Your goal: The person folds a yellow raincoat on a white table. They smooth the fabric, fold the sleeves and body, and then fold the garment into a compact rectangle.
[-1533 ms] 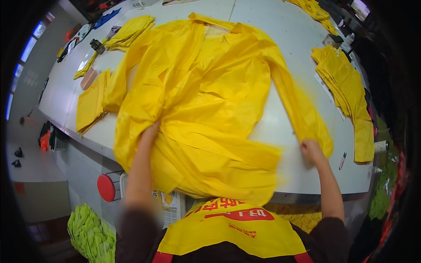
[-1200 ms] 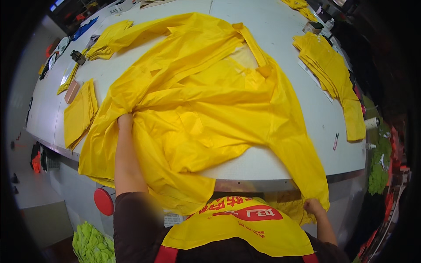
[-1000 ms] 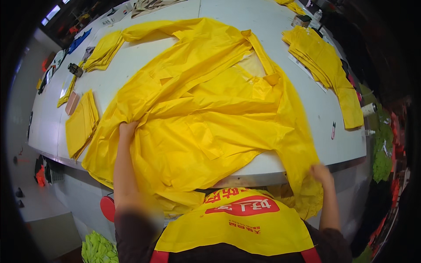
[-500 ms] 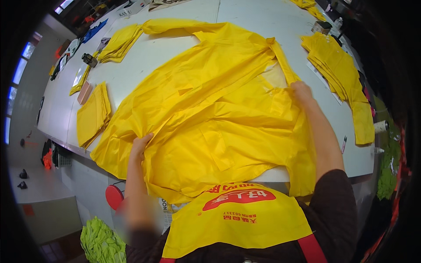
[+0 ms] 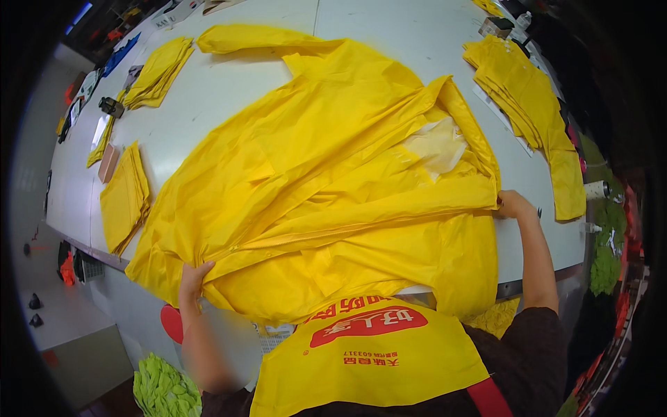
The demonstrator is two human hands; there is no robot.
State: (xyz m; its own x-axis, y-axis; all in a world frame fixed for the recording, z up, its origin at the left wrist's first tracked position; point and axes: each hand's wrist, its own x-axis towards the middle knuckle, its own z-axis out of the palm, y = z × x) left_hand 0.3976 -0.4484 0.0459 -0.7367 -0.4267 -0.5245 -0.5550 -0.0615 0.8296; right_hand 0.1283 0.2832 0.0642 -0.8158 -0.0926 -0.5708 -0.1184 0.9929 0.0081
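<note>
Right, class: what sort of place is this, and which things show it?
Probably a garment workshop: a yellow jacket spread on a large white table, with stacked yellow pieces at both sides.

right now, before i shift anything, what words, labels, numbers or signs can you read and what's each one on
I don't copy out wording, but print shows here:
Yellow apron: large red characters, white ones on a red patch, smaller red characters and numerals.
White box: dark lettering, at the far edge.
Yellow jacket: none that I can see.
</note>
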